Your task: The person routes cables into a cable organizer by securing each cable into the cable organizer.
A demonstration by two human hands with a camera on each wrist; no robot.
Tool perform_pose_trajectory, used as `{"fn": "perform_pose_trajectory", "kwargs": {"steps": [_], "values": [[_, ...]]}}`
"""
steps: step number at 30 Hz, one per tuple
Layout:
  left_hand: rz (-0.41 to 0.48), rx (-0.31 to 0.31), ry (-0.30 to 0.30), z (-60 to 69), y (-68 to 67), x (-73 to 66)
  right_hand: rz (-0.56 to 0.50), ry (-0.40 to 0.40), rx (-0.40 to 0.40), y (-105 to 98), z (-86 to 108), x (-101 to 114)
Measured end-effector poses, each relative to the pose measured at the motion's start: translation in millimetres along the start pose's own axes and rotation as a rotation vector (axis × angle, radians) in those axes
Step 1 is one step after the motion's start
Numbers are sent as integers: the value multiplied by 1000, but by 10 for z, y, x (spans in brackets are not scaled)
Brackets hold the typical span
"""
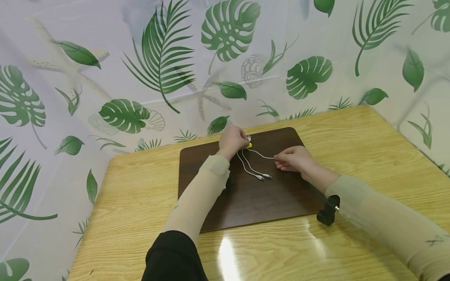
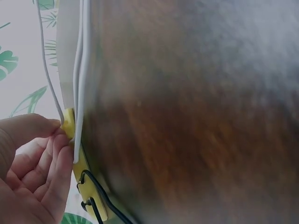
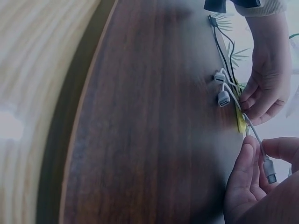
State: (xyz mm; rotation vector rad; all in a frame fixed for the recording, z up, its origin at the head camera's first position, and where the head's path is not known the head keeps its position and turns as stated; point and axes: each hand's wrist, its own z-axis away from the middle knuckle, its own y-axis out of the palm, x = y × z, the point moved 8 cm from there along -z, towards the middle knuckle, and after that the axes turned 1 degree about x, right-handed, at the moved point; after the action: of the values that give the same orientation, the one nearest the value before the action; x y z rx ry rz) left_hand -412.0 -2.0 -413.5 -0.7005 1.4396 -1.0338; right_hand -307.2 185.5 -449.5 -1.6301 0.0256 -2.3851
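At the far edge of the dark brown board (image 1: 260, 203), my left hand (image 1: 233, 141) pinches a flat yellow piece (image 2: 96, 198) between thumb and fingers, close to where a white cable meets it. Several white cables (image 2: 84, 70) and black cables (image 2: 110, 205) come off this piece. My right hand (image 1: 295, 159), to the right, pinches one white cable (image 1: 261, 155) near its end. In the right wrist view that cable's small plug (image 3: 269, 171) pokes out past the fingers. Two other white plugs (image 3: 224, 98) lie loose on the board between the hands.
Under the board is a light wood table (image 1: 140, 195). A leaf-patterned backdrop (image 1: 158, 70) rises behind the table and along its sides. A black wrist camera (image 1: 327, 210) sits on the right forearm, above the board's front right corner.
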Motion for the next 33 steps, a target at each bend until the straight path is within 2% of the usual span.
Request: {"fn": "perform_pose_trajectory", "kwargs": {"steps": [6, 13, 28, 33], "values": [[8, -2, -19, 15, 13, -4, 3, -13, -11, 3, 6, 29], [0, 14, -8, 19, -27, -19, 29, -30, -15, -25, 37, 77], [-1, 6, -28, 38, -45, -17, 27, -23, 1, 4, 43, 23], [-70, 11, -24, 27, -46, -45, 14, -28, 14, 35, 32, 25]]}}
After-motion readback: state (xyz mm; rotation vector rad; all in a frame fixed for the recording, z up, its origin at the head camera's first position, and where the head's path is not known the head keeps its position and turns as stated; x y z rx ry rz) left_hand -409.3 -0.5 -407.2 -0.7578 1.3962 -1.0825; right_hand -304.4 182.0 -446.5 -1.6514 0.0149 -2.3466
